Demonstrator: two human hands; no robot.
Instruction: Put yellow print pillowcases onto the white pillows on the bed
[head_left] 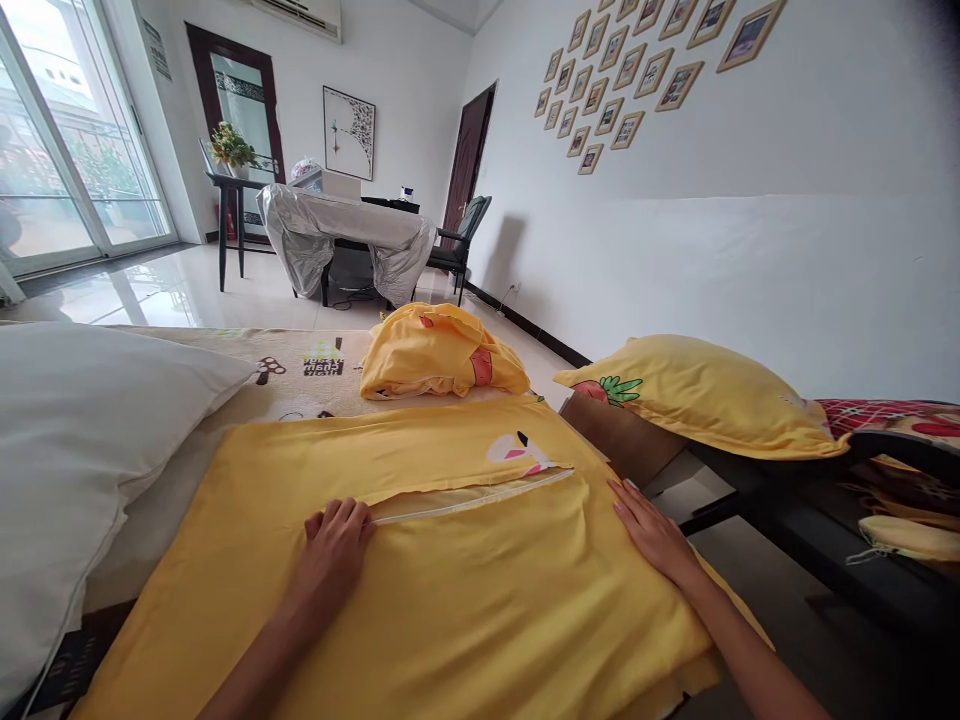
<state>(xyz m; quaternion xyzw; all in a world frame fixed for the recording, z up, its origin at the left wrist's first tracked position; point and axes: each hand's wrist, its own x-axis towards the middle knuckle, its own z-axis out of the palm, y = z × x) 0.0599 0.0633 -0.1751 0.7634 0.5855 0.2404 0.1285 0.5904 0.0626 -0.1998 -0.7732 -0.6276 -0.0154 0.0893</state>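
Note:
A yellow pillowcase (450, 600) lies spread out before me, with a long zipper opening (480, 493) across its upper part. A white rabbit-like print shows near the opening's right end. My left hand (341, 525) has its fingers curled on the cloth at the opening's left end, gripping the edge there. Flat on the right side of the pillowcase rests my right hand (652, 530), fingers stretched out and holding nothing. At the left lies a plain white pillow (90, 440), partly out of frame.
Beyond the pillowcase sits a bundled yellow cloth (442, 350) on a beige patterned blanket (277, 375). A stuffed yellow pillow (697, 390) rests at the right, over a dark chair frame (780, 540). Farther off stands a plastic-covered table (352, 215).

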